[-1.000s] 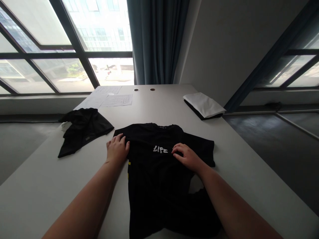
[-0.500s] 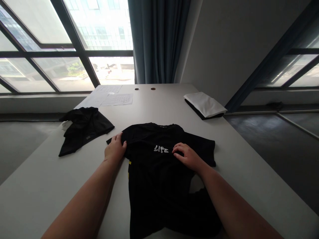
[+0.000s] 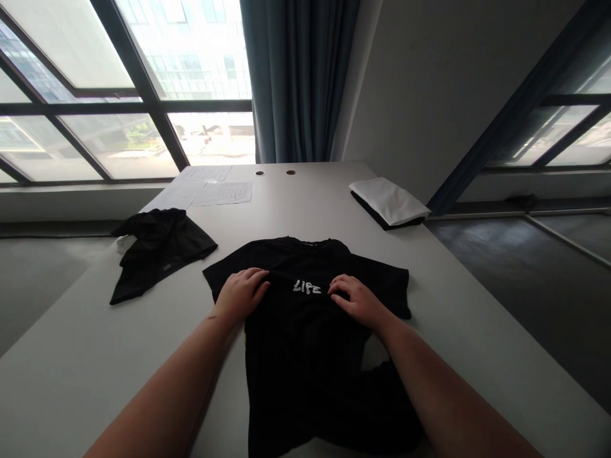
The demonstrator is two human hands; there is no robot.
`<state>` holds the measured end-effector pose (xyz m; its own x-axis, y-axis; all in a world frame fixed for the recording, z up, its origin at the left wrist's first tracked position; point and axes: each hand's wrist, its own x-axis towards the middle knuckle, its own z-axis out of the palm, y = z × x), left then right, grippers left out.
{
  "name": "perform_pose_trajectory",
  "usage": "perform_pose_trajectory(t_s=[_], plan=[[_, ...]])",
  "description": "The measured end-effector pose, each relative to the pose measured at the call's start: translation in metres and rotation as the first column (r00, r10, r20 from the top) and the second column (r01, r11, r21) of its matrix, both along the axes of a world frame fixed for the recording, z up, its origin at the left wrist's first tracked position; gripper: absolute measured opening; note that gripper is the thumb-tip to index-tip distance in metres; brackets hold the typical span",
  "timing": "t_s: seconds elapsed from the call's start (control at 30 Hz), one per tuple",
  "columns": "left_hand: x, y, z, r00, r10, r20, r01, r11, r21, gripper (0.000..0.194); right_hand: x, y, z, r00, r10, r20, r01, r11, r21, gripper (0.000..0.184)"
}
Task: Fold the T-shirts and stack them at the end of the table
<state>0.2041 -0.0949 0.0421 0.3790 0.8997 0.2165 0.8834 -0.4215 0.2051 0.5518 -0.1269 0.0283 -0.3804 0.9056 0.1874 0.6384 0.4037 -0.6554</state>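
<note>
A black T-shirt point(image 3: 305, 343) with white lettering on its chest lies spread on the white table, collar away from me. Its right side is bunched lower down, where a patch of table shows beside my forearm. My left hand point(image 3: 241, 294) rests on the shirt near the left sleeve, fingers stretched toward the lettering and holding nothing. On the other side of the lettering, my right hand point(image 3: 358, 299) lies on the chest with its fingers slightly bent and apart. Neither hand grips the fabric.
A crumpled black garment point(image 3: 160, 254) lies at the table's left edge. Sheets of paper point(image 3: 222, 193) are at the back left. A folded white cloth point(image 3: 389, 200) sits on a black one at the right edge. A blue curtain point(image 3: 298, 83) hangs beyond the table point(image 3: 296, 213).
My left hand has moved right from the left sleeve onto the shirt's chest, and the sleeve now lies out flat. My right hand has stayed in place.
</note>
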Motion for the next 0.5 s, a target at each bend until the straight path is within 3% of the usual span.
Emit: perform_pose_trajectory(t_s=[0.07,0.23,0.5], plan=[[0.008,-0.005,-0.002,0.997,-0.059,-0.044,0.057,0.998,-0.039,0.040,-0.001,0.000,0.000,1.000,-0.007,0.023,0.007,1.000,0.017,0.011],[0.010,-0.006,-0.009,0.996,-0.029,-0.081,0.023,0.997,-0.075,0.043,0.000,-0.004,-0.001,0.990,-0.036,0.139,0.031,0.999,0.038,0.017],[0.012,-0.007,-0.013,0.995,0.052,-0.085,-0.059,0.994,-0.089,0.044,0.009,0.001,-0.019,0.954,-0.003,0.299,0.005,1.000,-0.007,0.055]])
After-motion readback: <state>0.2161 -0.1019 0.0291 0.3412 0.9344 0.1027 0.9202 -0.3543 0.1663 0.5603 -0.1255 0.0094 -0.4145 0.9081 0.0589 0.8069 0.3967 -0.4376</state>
